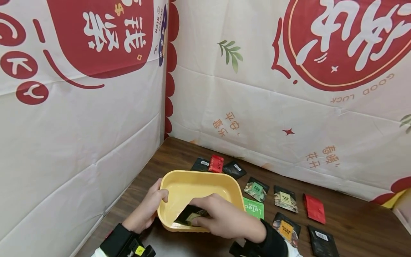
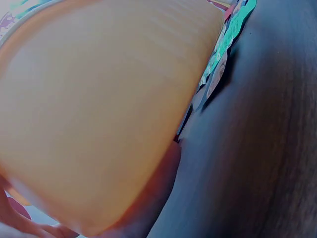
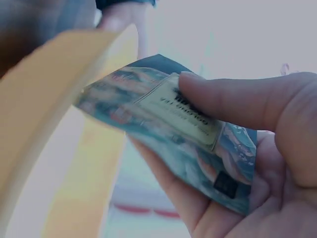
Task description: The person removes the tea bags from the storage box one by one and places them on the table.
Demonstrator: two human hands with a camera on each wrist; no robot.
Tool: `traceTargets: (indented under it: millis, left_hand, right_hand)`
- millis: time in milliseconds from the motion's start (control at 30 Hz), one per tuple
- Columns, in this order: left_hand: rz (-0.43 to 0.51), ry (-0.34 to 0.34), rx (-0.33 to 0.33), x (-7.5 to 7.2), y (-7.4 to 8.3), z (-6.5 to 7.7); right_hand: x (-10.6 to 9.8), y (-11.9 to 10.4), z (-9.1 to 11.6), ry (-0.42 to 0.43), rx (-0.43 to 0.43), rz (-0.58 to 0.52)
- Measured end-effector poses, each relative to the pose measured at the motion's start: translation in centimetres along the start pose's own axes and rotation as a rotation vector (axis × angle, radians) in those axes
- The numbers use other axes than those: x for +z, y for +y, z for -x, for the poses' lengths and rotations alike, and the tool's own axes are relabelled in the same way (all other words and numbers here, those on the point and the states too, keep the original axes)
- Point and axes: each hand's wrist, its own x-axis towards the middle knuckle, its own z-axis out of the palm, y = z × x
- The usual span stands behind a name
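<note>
A yellow plastic basin [image 1: 205,184] is held at its left end by my left hand [image 1: 148,206], with the thumb over the rim. Its outer side [image 2: 109,109] fills most of the left wrist view, tilted up off the dark wooden table. Over the inside of the basin, my right hand [image 1: 226,218] pinches a flat tea packet [image 1: 190,215] between thumb and fingers. Up close in the right wrist view, this packet [image 3: 148,111] has a pale label with "OOLONG TEA" printed on it, and its far corner overlaps the basin's edge [image 3: 59,94].
Several tea packets lie spread behind and right of the basin: a red one [image 1: 216,163], a green one [image 1: 254,207], one with an orange label [image 1: 286,229], a black one [image 1: 322,241] and another red one [image 1: 314,208]. Printed cloth walls [image 1: 205,92] border the wooden table [image 1: 359,217].
</note>
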Motion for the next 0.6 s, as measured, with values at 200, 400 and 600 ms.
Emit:
traceTargets:
  millis: [200,400,600]
  left_hand:
    - [-0.008,-0.027,0.019,0.3,0.4,-0.3]
    - [-0.026,-0.039,0.03,0.5,1.2,-0.5]
    - [-0.04,-0.036,-0.004,0.2,1.2,-0.6]
  right_hand:
    - [-2.6,1.4,5.6,0.265,0.033,-0.031]
    - [-4.1,3.0,14.4,0.504,0.478,-0.046]
    - [-2.9,6.9,22.7,0.539,1.006,-0.115]
